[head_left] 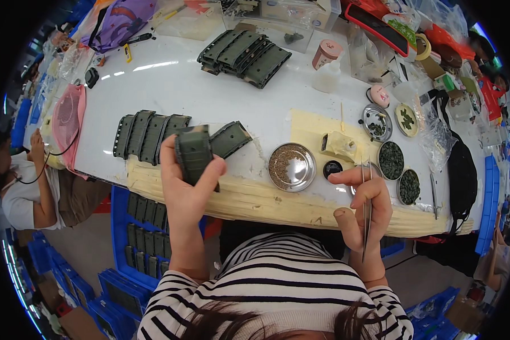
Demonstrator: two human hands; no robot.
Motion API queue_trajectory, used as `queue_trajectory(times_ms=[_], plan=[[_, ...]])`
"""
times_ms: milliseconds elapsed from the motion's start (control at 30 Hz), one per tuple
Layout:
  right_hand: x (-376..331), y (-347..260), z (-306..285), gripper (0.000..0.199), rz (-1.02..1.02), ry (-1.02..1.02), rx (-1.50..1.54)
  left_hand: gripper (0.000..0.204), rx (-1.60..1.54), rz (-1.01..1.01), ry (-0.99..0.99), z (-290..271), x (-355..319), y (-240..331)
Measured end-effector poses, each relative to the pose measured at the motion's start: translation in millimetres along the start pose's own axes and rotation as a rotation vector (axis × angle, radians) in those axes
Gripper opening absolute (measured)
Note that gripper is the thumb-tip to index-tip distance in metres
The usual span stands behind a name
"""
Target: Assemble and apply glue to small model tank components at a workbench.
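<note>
My left hand (181, 190) is raised over the table's front edge, fingers wrapped round a dark green rectangular plastic casing (194, 152) held up on edge. A similar green casing (231, 140) lies just behind it, beside a row of more green casings (147, 136). My right hand (370, 207) holds a pair of metal tweezers (367, 224) among its curled fingers, with the index finger stretched out to the left. Near that fingertip stands a small black round pot (332, 168). A metal dish (304, 169) of small brown bits sits between my hands.
Dishes of small dark green pieces (391, 160) stand right of my right hand. A yellow block (340, 145) rests on yellow paper. More green casings (243, 54) are stacked at the back. A blue crate (119, 226) of casings is below left. Another person (34, 181) sits at far left.
</note>
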State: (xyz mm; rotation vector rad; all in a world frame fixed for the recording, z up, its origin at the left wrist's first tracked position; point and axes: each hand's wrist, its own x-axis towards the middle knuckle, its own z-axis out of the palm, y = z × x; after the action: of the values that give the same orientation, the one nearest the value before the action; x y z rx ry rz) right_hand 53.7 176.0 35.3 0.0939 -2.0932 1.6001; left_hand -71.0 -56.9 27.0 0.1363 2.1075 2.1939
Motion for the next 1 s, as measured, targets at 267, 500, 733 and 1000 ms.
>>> queue_trajectory(times_ms=[267, 500, 733, 1000], plan=[[4.7, -2.5, 3.3, 0.035, -0.024, -0.056, -0.054, 0.060, 0.431, 0.195, 0.128, -35.7, 26.3, -13.0], [3.1, -4.2, 2.8, 0.036, -0.018, -0.066, -0.075, 0.050, 0.609, 0.303, 0.187, -47.0, 39.5, -23.1], [0.7, -4.4, -0.5, 0.036, -0.021, -0.079, -0.101, 0.044, 0.901, 0.373, 0.185, -39.5, 46.1, -21.5], [-0.9, -3.2, -11.8, 0.034, 0.006, 0.063, -0.057, 0.047, 0.966, 0.604, 0.025, -18.5, 34.3, -9.3]])
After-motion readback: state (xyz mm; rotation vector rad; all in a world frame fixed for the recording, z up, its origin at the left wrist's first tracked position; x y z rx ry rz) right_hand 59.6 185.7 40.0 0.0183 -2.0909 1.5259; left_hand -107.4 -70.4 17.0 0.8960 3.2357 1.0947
